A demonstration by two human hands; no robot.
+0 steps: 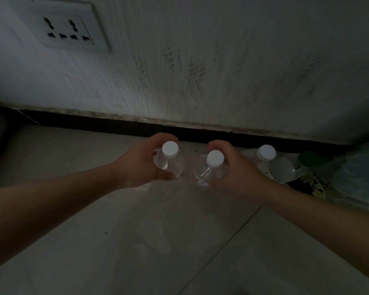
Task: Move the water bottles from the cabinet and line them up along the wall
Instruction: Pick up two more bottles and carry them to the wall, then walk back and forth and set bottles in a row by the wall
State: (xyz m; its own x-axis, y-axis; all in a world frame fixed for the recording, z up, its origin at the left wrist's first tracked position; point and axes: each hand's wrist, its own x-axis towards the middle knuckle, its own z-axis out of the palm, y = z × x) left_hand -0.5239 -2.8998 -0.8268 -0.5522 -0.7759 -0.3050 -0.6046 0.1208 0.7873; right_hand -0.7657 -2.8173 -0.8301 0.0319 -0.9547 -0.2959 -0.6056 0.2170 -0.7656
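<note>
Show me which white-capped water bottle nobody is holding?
The rightmost bottle, untouched. The left hand grips the leftmost bottle; the right hand grips the middle bottle.

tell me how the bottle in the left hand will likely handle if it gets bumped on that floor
Seen from above, the left bottle looks narrow and upright, so a high knock would probably tip it. Its clear thin plastic likely dents a little under the fingers. The floor looks smooth, so it may slide.
</note>
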